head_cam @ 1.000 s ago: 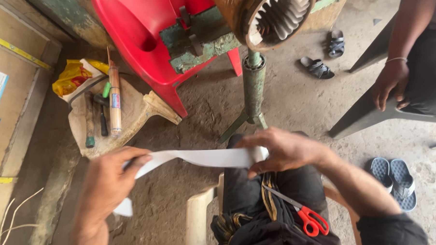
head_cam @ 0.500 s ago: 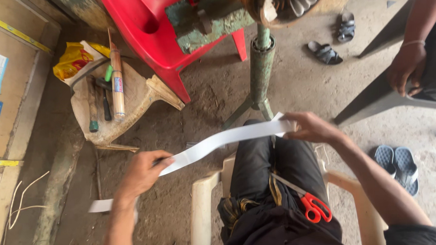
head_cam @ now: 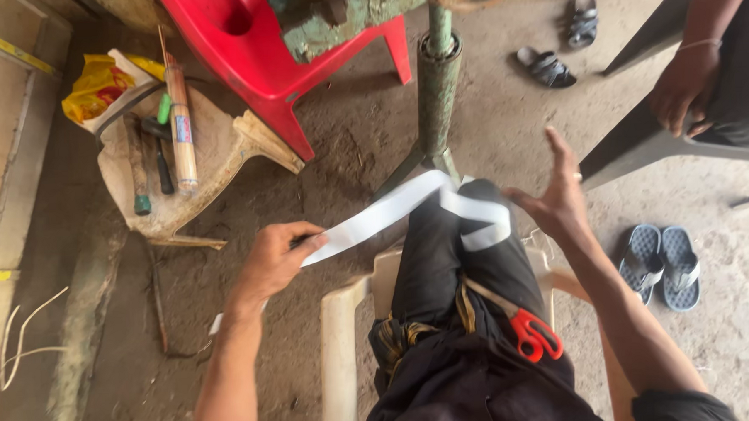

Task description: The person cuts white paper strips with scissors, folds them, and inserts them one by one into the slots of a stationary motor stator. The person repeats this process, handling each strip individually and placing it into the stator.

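The left hand (head_cam: 270,260) pinches one end of a long white flat strip (head_cam: 373,220), which runs across to the knee in dark trousers and curls there (its far end lies loose). The right hand (head_cam: 559,199) hovers beside it, fingers spread wide, holding nothing. Red-handled scissors (head_cam: 534,334) rest on the lap.

Floor (head_cam: 348,153): bare dirt, dusty.
Red plastic chair (head_cam: 253,49): stands on it, upper middle.
Green metal stand (head_cam: 437,92): feet planted beside chair.
Blue sandals (head_cam: 663,267): pair, right.
Dark sandals (head_cam: 564,46): apart, upper right.
Overturned cream chair (head_cam: 199,183): left, carrying tools.
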The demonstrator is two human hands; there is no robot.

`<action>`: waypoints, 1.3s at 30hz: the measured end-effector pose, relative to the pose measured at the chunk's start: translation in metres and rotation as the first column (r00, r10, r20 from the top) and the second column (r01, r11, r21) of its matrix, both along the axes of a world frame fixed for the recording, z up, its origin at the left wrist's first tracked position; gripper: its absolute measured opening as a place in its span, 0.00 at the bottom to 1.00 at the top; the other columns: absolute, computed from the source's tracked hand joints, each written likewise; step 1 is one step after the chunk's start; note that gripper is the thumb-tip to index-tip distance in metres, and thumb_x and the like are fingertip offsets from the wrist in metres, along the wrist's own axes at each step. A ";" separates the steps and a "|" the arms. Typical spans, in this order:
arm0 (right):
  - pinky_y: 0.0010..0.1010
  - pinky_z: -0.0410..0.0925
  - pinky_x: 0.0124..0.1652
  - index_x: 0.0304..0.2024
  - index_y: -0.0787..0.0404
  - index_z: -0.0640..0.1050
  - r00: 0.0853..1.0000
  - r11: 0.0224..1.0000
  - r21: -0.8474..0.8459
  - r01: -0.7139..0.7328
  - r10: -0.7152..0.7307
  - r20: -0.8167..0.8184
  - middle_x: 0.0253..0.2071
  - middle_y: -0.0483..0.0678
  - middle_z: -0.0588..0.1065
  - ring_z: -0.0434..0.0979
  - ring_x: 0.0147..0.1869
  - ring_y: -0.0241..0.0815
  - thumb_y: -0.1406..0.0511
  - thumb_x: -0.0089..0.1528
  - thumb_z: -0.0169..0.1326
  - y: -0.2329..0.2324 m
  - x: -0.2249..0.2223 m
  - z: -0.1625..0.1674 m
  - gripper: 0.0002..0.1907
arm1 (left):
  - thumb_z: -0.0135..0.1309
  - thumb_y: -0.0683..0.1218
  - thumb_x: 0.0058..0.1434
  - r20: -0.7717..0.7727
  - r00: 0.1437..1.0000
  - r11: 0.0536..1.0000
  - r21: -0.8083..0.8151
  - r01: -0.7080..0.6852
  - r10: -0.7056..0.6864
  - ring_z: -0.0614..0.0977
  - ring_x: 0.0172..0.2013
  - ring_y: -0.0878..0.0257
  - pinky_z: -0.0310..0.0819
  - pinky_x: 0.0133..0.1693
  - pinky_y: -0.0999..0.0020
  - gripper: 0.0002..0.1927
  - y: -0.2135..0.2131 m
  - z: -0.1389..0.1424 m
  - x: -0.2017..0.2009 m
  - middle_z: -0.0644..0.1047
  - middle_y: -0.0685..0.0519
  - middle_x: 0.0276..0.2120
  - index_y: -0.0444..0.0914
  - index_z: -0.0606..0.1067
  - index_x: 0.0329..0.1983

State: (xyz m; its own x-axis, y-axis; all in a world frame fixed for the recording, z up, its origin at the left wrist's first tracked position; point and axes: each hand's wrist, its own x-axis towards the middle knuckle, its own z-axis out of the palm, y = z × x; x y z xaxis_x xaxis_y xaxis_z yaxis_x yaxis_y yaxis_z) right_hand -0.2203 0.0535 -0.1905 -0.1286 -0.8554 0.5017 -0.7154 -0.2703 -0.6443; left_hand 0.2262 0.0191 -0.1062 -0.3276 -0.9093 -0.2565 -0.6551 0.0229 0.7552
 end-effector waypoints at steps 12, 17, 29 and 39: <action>0.45 0.72 0.48 0.49 0.54 0.78 0.956 0.762 0.647 0.028 0.169 -0.240 0.45 0.51 0.77 0.79 0.48 0.57 0.64 0.57 0.55 0.216 0.036 -0.081 0.16 | 0.60 0.50 0.62 -0.078 0.997 0.992 -0.128 -0.004 -0.006 0.87 0.35 0.61 0.78 0.39 0.67 0.15 0.020 -0.039 -0.038 0.85 0.45 0.37 0.36 0.83 0.45; 0.46 0.72 0.51 0.64 0.50 0.70 0.918 0.587 0.795 0.150 0.215 -0.332 0.51 0.51 0.78 0.81 0.51 0.56 0.58 0.56 0.57 0.230 0.034 -0.083 0.32 | 0.60 0.51 0.63 -0.106 0.994 0.990 -0.139 0.028 -0.043 0.88 0.36 0.60 0.79 0.41 0.66 0.15 0.030 -0.033 -0.052 0.85 0.44 0.36 0.35 0.83 0.44; 0.44 0.72 0.57 0.71 0.62 0.62 0.338 0.492 0.338 -0.802 -0.093 0.937 0.56 0.63 0.78 0.78 0.60 0.56 0.68 0.51 0.65 0.206 -0.014 -0.066 0.46 | 0.61 0.49 0.63 -0.239 0.969 0.998 -0.025 -0.060 0.053 0.85 0.32 0.66 0.79 0.36 0.70 0.13 0.044 -0.004 -0.053 0.86 0.50 0.34 0.36 0.84 0.44; 0.39 0.71 0.53 0.59 0.59 0.64 0.206 0.714 0.205 -0.669 -0.087 0.975 0.53 0.57 0.74 0.78 0.55 0.47 0.72 0.58 0.55 0.185 0.058 -0.058 0.26 | 0.61 0.47 0.63 -0.251 0.966 0.936 -0.352 -0.028 -0.066 0.86 0.38 0.64 0.77 0.40 0.68 0.13 0.037 -0.004 -0.063 0.85 0.46 0.39 0.33 0.83 0.45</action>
State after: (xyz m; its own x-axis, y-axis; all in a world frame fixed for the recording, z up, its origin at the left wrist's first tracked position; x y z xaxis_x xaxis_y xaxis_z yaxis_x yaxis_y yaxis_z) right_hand -0.1624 0.2384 -0.2483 0.1874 -0.9482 -0.2565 0.4934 0.3167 -0.8101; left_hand 0.1634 0.0562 -0.1106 -0.3572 -0.9183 0.1706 -0.4385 0.3261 0.8374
